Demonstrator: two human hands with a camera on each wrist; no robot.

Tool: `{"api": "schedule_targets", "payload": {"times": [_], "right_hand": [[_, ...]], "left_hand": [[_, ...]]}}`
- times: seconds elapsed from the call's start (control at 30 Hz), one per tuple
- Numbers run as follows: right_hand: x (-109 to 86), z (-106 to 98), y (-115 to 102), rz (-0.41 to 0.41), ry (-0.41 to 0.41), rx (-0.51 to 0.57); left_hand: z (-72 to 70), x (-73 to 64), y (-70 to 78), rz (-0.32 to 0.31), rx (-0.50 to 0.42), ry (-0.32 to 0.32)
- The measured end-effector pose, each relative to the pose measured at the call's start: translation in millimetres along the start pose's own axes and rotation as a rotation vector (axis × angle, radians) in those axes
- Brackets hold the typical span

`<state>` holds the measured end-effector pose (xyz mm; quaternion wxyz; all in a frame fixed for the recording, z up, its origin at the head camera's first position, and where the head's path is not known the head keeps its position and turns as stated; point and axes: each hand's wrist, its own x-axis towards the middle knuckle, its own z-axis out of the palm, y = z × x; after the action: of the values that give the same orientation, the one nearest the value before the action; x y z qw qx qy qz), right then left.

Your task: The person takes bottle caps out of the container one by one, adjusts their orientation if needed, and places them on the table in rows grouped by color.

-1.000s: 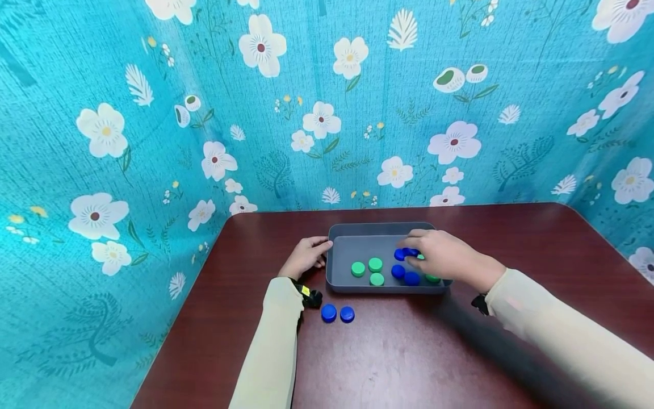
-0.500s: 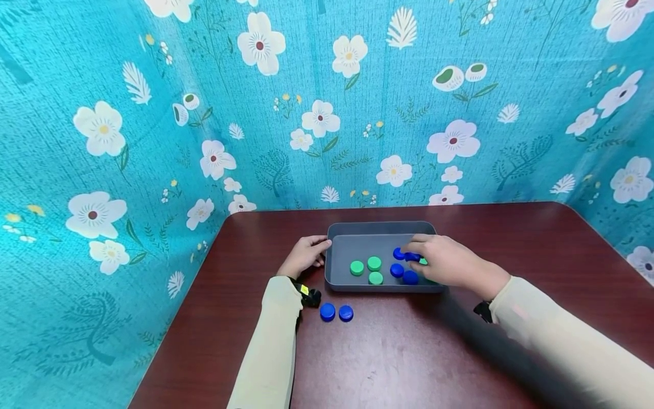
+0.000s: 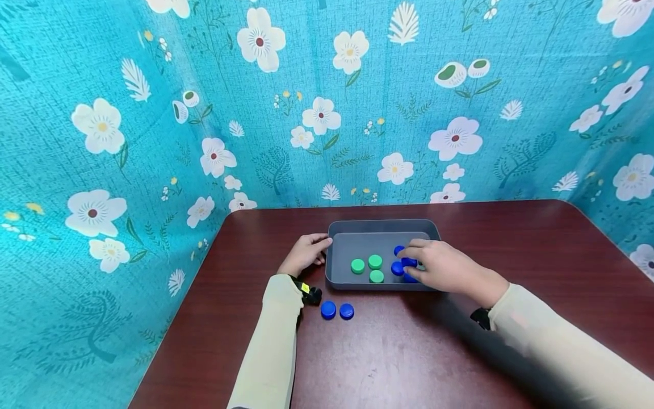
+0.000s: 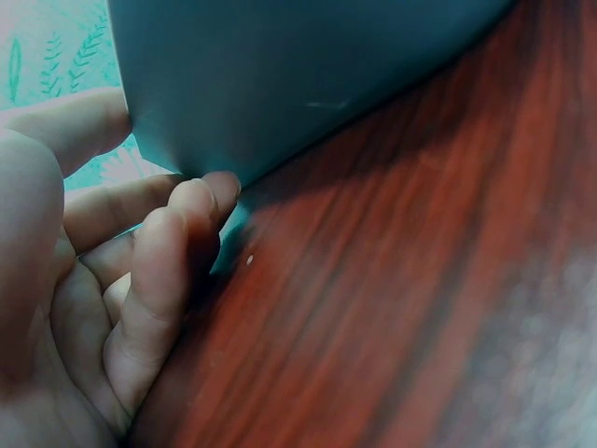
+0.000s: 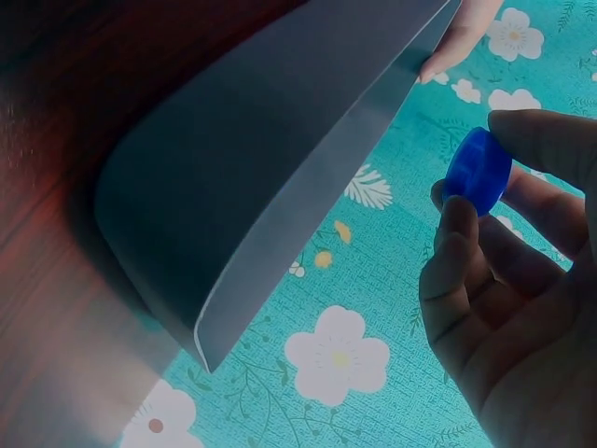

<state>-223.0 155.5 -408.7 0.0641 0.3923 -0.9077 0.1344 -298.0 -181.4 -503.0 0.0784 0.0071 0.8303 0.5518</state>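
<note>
My right hand [image 3: 443, 264] is over the right part of a grey tray [image 3: 357, 226]. Between thumb and fingertips it pinches a blue bottle cap [image 5: 478, 173], which the right wrist view shows raised above the rim. Below and beside that hand lie other blue caps [image 3: 397, 268], partly covered by the fingers. Three green caps [image 3: 375, 262] sit left of them in the tray. At the tray's left end my left hand [image 3: 304, 255] holds the wall, thumb at the rim and curled fingertips low against the outside, as the left wrist view shows.
Two blue caps [image 3: 328, 309] lie on the dark red wooden table [image 3: 378, 358] in front of the tray, near the left wrist's camera strap. A turquoise flowered curtain [image 3: 306, 165] hangs behind the table and along its sides.
My right hand has moved slightly toward me with the pinched blue cap, now over the nearer blue caps. The left hand has stayed at the tray's end.
</note>
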Motion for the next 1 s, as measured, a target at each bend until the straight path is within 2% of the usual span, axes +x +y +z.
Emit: {"api": "schedule_targets", "payload": {"times": [0.4, 1.0], "right_hand": [[-0.9, 8, -2, -0.042, 0.002, 0.043], [-2.4, 15, -9, -0.068, 0.029, 0.034]], "left_hand": [[0.3, -1.4, 1.3, 0.011, 0.002, -0.002], [1.2, -0.7, 1.6, -0.005, -0.002, 0.000]]}}
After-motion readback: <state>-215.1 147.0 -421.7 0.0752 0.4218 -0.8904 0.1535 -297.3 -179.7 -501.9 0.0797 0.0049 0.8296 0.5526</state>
